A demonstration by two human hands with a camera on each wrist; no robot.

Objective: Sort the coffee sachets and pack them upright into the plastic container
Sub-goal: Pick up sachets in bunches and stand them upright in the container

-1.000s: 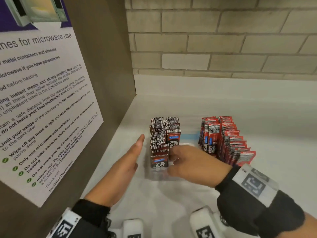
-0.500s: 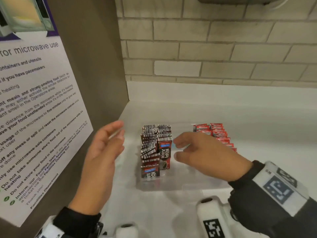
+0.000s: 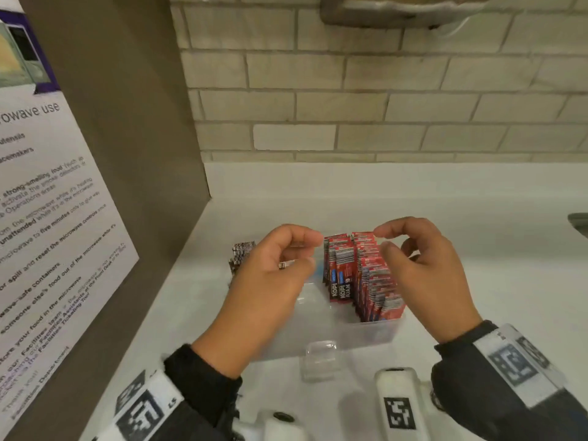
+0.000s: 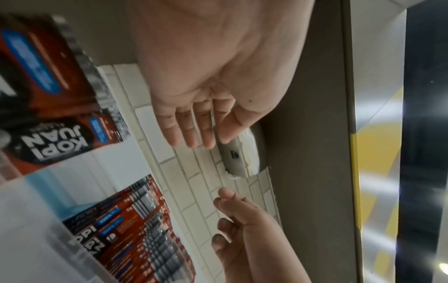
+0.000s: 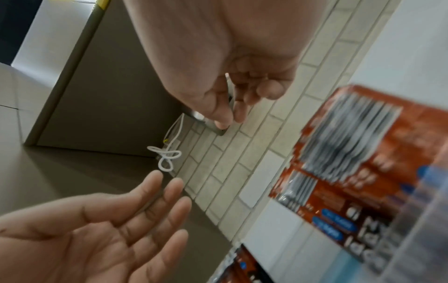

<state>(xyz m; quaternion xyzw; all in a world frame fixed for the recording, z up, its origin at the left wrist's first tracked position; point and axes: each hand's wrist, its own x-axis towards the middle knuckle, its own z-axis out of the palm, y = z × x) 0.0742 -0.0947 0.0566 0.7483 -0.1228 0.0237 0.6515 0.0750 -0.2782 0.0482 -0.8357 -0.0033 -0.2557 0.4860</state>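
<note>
A clear plastic container (image 3: 375, 334) sits on the white counter. Red sachets (image 3: 359, 272) stand upright in rows on its right side, and brown sachets (image 3: 243, 253) stand on its left, mostly hidden behind my left hand (image 3: 307, 253). That hand hovers over the container's left half with loosely bent fingers and holds nothing. My right hand (image 3: 385, 241) hovers over the red rows, fingers loosely curled, also empty. In the left wrist view the left fingers (image 4: 189, 132) are nearly straight beside the brown sachets (image 4: 55, 99). In the right wrist view the right hand (image 5: 230, 103) is empty beside the red sachets (image 5: 351, 149).
A brown cabinet panel (image 3: 133, 154) with a microwave notice (image 3: 47, 233) stands close on the left. A brick wall (image 3: 350, 106) with a grey wall unit (image 3: 397, 11) is behind. A small clear plastic piece (image 3: 319, 361) lies in front of the container.
Both hands have left the brown sachets and risen above the container. The left hand swung right from the cabinet side; the right hand moved over the red rows.
</note>
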